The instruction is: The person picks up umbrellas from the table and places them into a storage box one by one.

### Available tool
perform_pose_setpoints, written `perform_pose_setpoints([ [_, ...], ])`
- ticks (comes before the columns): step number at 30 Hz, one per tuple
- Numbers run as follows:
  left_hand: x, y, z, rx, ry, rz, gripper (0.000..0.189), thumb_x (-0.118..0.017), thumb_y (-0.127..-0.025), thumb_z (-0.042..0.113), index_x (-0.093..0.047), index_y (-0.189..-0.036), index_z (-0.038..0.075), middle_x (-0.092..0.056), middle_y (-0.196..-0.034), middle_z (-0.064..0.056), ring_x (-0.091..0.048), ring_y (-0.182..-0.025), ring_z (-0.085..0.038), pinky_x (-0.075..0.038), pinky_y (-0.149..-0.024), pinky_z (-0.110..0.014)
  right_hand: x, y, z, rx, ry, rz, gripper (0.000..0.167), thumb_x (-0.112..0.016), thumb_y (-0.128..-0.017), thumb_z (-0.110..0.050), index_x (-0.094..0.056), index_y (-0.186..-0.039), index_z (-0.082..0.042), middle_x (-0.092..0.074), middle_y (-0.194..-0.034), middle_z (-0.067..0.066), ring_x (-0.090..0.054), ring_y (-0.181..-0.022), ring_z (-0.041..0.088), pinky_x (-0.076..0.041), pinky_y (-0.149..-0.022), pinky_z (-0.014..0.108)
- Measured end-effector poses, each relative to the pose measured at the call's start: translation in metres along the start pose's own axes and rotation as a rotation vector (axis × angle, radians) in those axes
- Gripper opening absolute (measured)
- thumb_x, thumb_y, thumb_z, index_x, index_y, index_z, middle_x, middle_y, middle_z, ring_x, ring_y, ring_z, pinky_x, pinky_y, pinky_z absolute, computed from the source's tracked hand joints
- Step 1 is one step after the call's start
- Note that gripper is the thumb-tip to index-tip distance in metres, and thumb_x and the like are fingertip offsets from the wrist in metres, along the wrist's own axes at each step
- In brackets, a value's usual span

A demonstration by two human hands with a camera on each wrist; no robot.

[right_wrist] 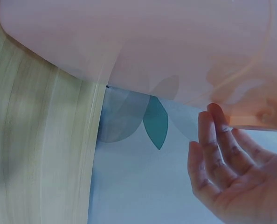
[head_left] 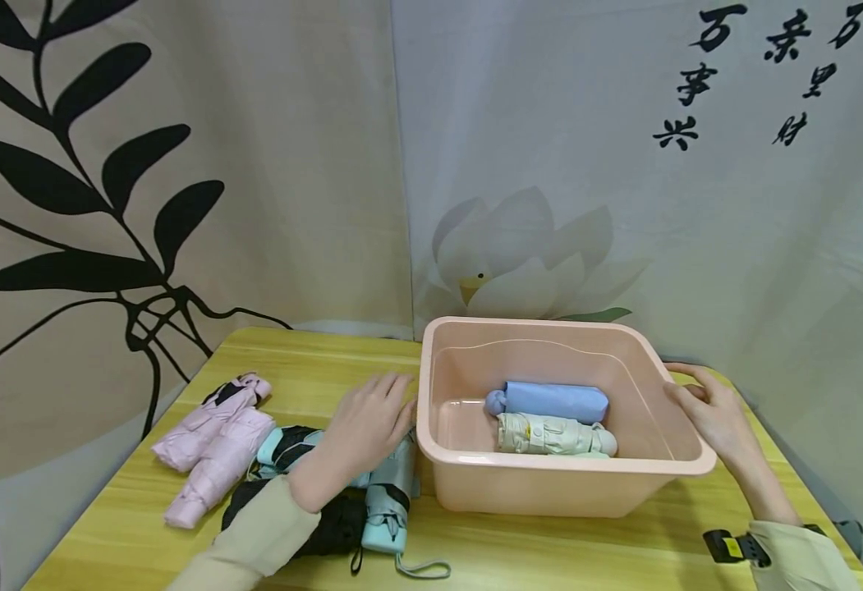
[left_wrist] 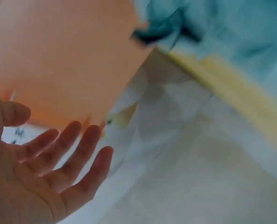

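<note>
A pink plastic bin stands between the two hands. Inside it lie a blue folded umbrella and a pale green folded umbrella, side by side. My left hand is at the bin's left side, above a teal folded umbrella; in the left wrist view the left hand has spread, gently bent fingers and an empty palm. At the opposite side, my right hand touches the bin's outer wall below the rim. In the right wrist view the fingertips of the right hand meet the wall, uncurled.
Two pink folded umbrellas lie at the left of the wooden table. A black folded umbrella and another teal one lie partly under the left forearm. Behind the table hangs a printed curtain.
</note>
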State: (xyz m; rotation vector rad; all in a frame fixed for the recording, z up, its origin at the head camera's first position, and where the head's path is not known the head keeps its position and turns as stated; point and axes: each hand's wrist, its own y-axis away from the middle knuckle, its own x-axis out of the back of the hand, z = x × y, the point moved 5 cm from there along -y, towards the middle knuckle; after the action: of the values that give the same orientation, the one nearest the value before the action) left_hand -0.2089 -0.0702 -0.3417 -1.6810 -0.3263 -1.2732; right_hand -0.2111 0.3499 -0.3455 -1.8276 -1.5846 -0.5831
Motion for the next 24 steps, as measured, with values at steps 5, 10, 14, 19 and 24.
perform_pose_setpoints([
  [5,-0.024,0.024,0.002,0.058,-0.043,-0.107,0.037,-0.06,-0.092,0.03,-0.058,-0.12,0.005,-0.066,-0.105,-0.009,-0.066,-0.084,-0.024,-0.055,-0.059,-0.036,-0.001,0.0,0.001,-0.01,-0.003,-0.008,0.05,-0.045,-0.1,-0.031,-0.041,-0.139,0.0,-0.066,-0.106,0.03,-0.061,-0.068,-0.004,-0.051,-0.059,0.024],
  [10,-0.043,0.039,0.007,0.134,-0.023,-0.3,0.047,-0.058,-0.091,0.04,-0.056,-0.125,0.008,-0.062,-0.106,-0.013,-0.062,-0.088,-0.03,-0.051,-0.054,-0.04,-0.001,0.0,0.001,-0.012,-0.005,-0.011,0.05,-0.045,-0.1,-0.031,-0.04,-0.139,0.0,-0.066,-0.105,0.03,-0.062,-0.068,-0.003,-0.051,-0.059,0.025],
  [14,-0.05,0.045,0.01,0.179,-0.047,-0.395,0.056,-0.059,-0.089,0.046,-0.054,-0.13,0.009,-0.058,-0.107,-0.016,-0.06,-0.094,-0.033,-0.05,-0.054,-0.042,-0.001,-0.001,0.0,-0.012,-0.004,-0.011,0.05,-0.045,-0.1,-0.031,-0.04,-0.139,0.0,-0.067,-0.105,0.029,-0.062,-0.068,-0.003,-0.051,-0.059,0.025],
  [19,-0.054,0.049,0.012,0.23,-0.084,-0.464,0.064,-0.061,-0.086,0.051,-0.05,-0.135,0.012,-0.055,-0.109,-0.02,-0.057,-0.099,-0.033,-0.051,-0.058,-0.043,0.0,-0.001,-0.001,-0.008,0.008,-0.005,0.05,-0.045,-0.099,-0.032,-0.041,-0.138,0.0,-0.068,-0.101,0.027,-0.061,-0.067,-0.004,-0.05,-0.059,0.024],
  [24,-0.063,0.051,0.015,0.253,-0.174,-0.519,0.073,-0.06,-0.084,0.056,-0.044,-0.14,0.013,-0.051,-0.117,-0.026,-0.055,-0.099,-0.035,-0.051,-0.06,-0.044,0.0,0.0,-0.001,-0.011,0.014,-0.008,0.05,-0.046,-0.099,-0.032,-0.042,-0.138,0.0,-0.068,-0.102,0.027,-0.061,-0.067,-0.005,-0.05,-0.059,0.024],
])
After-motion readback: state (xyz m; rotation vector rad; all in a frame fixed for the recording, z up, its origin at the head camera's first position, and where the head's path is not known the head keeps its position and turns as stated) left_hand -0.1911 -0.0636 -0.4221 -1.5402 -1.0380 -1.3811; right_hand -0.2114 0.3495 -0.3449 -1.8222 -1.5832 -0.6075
